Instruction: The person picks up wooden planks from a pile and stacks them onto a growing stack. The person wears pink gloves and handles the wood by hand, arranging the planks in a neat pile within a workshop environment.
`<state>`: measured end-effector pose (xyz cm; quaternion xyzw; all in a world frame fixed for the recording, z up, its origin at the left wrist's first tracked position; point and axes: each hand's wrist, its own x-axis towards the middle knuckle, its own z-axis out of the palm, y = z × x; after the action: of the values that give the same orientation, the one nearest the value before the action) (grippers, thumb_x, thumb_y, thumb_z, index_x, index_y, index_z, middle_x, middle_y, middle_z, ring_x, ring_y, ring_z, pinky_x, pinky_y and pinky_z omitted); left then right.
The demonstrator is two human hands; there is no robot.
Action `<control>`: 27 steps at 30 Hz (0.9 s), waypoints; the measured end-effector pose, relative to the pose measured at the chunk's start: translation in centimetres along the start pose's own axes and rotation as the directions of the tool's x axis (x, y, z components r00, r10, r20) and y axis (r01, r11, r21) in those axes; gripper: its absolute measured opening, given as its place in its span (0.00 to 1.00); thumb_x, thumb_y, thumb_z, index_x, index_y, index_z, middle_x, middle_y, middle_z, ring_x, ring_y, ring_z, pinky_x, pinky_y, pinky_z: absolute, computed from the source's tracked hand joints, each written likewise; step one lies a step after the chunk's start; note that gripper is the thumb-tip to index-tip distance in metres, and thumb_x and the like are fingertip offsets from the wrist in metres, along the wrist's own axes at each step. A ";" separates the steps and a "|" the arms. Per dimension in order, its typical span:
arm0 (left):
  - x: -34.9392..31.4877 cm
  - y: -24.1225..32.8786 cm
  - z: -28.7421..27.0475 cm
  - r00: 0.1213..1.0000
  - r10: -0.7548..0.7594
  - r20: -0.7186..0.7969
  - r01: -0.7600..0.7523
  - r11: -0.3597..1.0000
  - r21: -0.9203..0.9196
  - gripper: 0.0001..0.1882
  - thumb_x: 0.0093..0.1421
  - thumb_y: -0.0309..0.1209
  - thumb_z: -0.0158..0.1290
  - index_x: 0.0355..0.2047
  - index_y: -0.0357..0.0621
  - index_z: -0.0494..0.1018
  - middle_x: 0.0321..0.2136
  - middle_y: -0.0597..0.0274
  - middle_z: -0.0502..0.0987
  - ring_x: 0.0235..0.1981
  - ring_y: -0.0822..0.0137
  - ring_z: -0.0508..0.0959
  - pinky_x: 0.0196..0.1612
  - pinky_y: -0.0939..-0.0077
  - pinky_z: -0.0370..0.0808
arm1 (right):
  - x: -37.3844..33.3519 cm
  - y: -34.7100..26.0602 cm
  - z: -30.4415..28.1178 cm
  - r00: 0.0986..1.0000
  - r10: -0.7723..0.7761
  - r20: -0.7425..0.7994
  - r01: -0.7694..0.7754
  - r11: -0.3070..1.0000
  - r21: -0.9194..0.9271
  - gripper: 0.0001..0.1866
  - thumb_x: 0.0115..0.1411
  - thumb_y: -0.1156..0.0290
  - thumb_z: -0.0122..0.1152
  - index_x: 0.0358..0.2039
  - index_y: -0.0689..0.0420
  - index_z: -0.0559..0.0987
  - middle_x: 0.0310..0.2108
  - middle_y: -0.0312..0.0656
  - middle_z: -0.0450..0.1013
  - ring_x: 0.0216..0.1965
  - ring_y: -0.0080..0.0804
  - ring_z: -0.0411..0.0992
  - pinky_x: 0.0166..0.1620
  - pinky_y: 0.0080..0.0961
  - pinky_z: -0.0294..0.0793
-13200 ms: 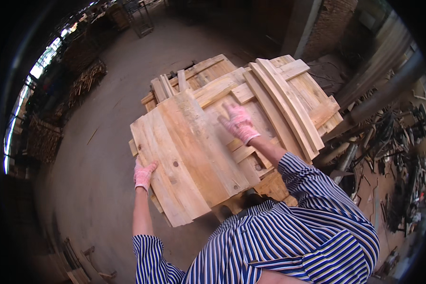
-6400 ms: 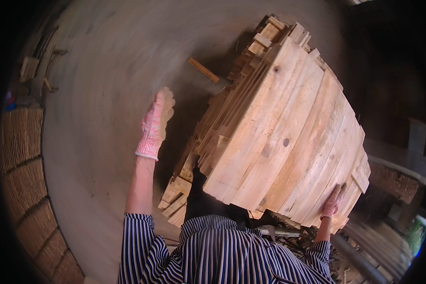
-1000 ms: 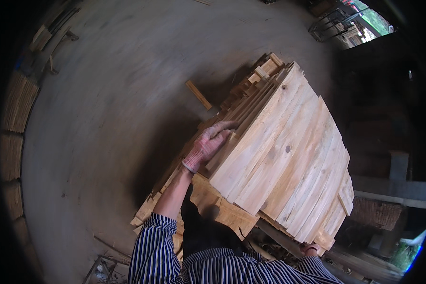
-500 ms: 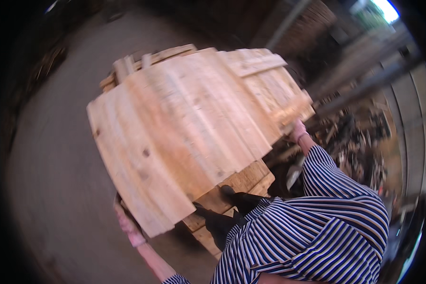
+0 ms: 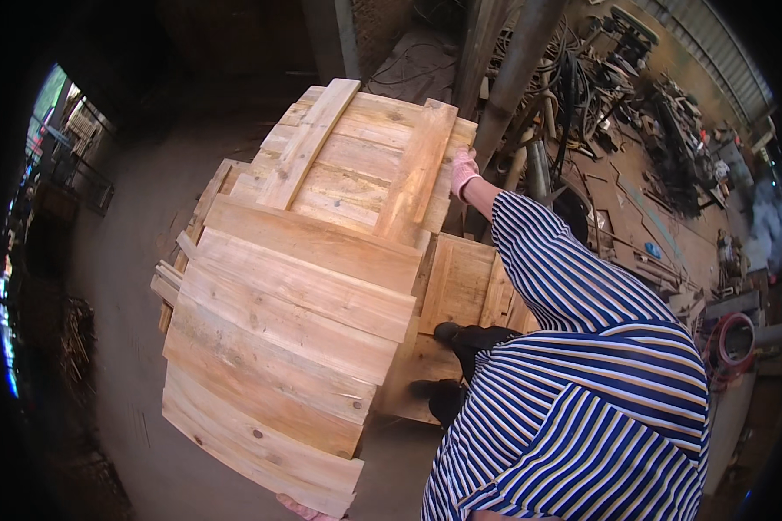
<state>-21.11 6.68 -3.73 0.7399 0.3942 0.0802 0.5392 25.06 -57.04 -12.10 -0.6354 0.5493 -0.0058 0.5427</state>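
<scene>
A wide wooden panel of pale side-by-side planks (image 5: 295, 304) slants across the middle. Its far part, or a second panel overlapping it, carries two crosswise battens (image 5: 313, 143); I cannot tell which. My right hand (image 5: 464, 171), in a pinkish glove, is closed on the far right edge by one batten. At the near corner my left hand (image 5: 302, 507) shows only in part under the panel's edge, its fingers mostly hidden. Beneath, my dark shoes (image 5: 447, 333) stand on more wooden boards (image 5: 457, 282).
More boards (image 5: 169, 282) stick out beyond the panel's left side. Metal posts (image 5: 514, 69) rise close past my right hand. Coiled hoses and scrap (image 5: 573, 78) crowd the far right, with a red coil (image 5: 732, 339) nearer. A stick bundle (image 5: 78, 334) lies at left.
The view and panel have turned, so the battened part now points away from me. My right hand appears farther off; my left has slid lower and is mostly covered by the panel.
</scene>
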 end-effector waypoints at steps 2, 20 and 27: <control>0.7 0.1 3.1 0.997 -0.015 0.077 0.019 0.999 -0.045 0.44 0.69 0.61 0.41 0.71 0.37 0.58 0.67 0.47 0.65 0.65 0.51 0.68 0.67 0.57 0.68 | -1.5 -3.2 -4.1 0.998 -0.016 -0.063 0.017 1.000 0.009 0.40 0.67 0.30 0.32 0.71 0.42 0.58 0.66 0.43 0.64 0.65 0.52 0.65 0.63 0.50 0.64; -3.5 6.5 16.5 0.884 -0.179 0.432 0.150 0.984 0.099 0.45 0.67 0.64 0.43 0.71 0.40 0.59 0.67 0.50 0.66 0.65 0.51 0.68 0.66 0.55 0.67 | 4.9 -5.9 -16.6 0.995 -0.053 0.083 0.017 0.923 0.383 0.51 0.67 0.27 0.30 0.72 0.60 0.58 0.72 0.55 0.58 0.74 0.51 0.54 0.72 0.43 0.54; -5.0 8.5 18.8 0.876 -0.286 0.388 0.245 0.957 0.152 0.45 0.67 0.65 0.44 0.71 0.42 0.60 0.67 0.51 0.66 0.65 0.51 0.68 0.66 0.54 0.67 | 6.6 -10.4 -11.3 0.997 0.045 0.065 -0.071 0.874 0.481 0.55 0.66 0.25 0.33 0.69 0.68 0.64 0.72 0.58 0.58 0.74 0.51 0.54 0.74 0.40 0.50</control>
<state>-10.03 -11.42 -2.47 0.7049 0.3749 -0.1694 0.5779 28.02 -71.40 -4.11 -0.4631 0.5352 -0.1097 0.6979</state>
